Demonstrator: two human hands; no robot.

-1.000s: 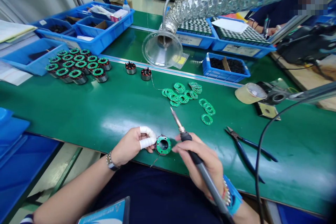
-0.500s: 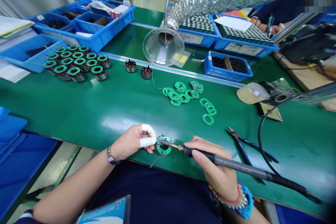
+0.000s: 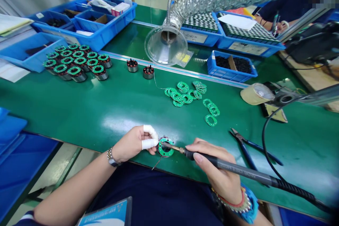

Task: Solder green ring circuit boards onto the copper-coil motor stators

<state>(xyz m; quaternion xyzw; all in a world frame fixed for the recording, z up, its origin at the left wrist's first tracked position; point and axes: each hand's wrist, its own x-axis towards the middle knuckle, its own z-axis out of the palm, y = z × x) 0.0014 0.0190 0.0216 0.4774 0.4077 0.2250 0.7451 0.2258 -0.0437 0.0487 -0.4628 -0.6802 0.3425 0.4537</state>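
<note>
Right by the bench edge (image 3: 79, 148), stator (image 3: 164, 147)

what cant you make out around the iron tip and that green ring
Head view:
The soldering iron tip: too small to tell which pad of the green circuit board it touches.
The part beneath the board: hidden by the board and the left hand.
The black parts in the blue bin: too small to identify.

The spot under the soldering iron tip (image 3: 166, 144) is too small to tell.
</note>
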